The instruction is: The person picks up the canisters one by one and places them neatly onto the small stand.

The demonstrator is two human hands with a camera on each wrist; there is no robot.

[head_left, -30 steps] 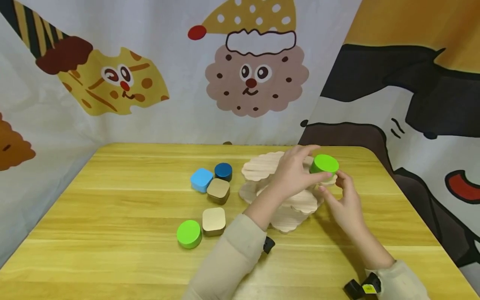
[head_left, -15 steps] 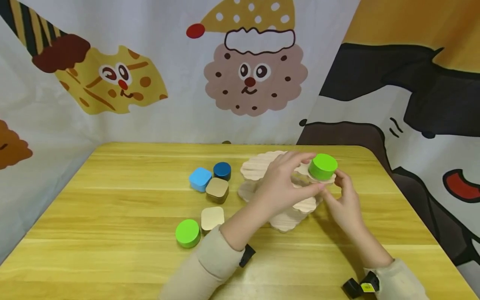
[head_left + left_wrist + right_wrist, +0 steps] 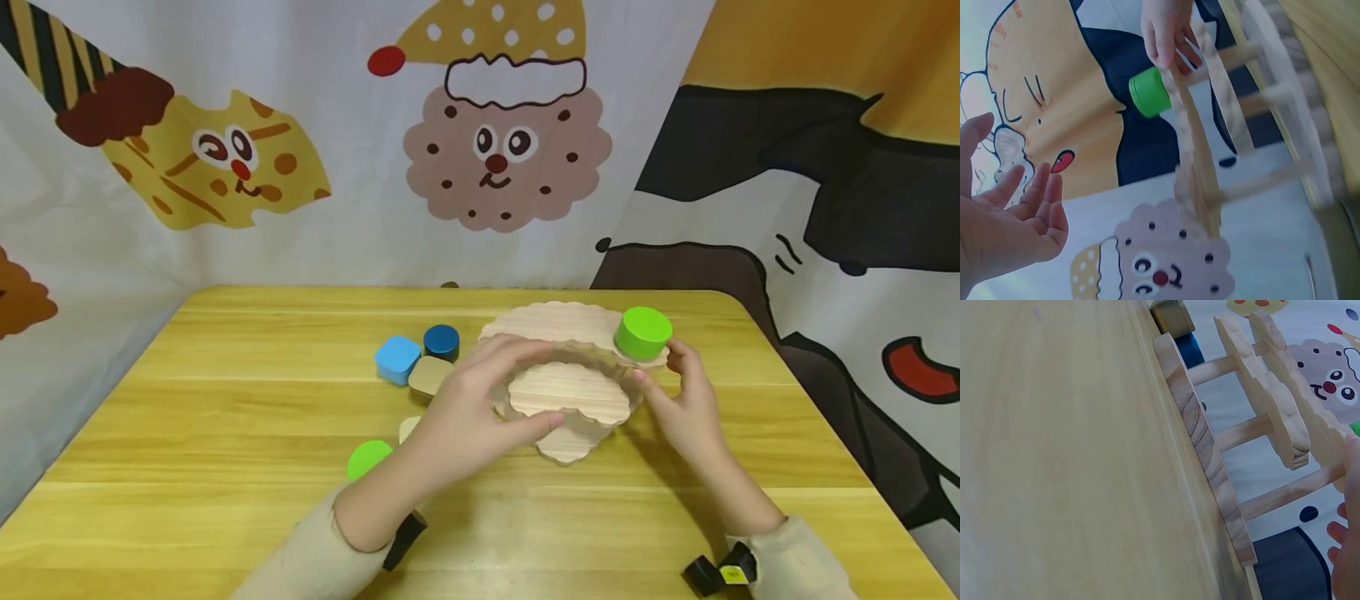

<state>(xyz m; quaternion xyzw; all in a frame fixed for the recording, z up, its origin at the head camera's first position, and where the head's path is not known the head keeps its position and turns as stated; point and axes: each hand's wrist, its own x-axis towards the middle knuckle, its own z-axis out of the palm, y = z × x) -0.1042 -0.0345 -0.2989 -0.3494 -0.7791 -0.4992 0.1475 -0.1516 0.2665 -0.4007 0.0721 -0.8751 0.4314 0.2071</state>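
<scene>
A pale wooden tiered stand (image 3: 570,392) with scalloped boards on round posts stands on the table. One bright green round block (image 3: 643,333) sits upright on the right end of its highest board. My right hand (image 3: 692,408) holds that end of the board, thumb at the front edge and fingers at the far side. My left hand (image 3: 472,408), thumb and fingers spread, is left of the stand and overlaps it in the head view; the left wrist view shows its palm (image 3: 1016,231) with nothing in it, apart from the stand.
Left of the stand lie a light blue square block (image 3: 397,359), a dark blue round block (image 3: 442,342) and a tan square block (image 3: 430,377). Another green round block (image 3: 367,458) and a cream block (image 3: 408,427) are partly hidden by the left arm. A printed curtain (image 3: 360,250) hangs behind the table.
My left hand has let go of the green round block and moved left and toward me. The block stays on the board's right end. My right hand has barely moved.
</scene>
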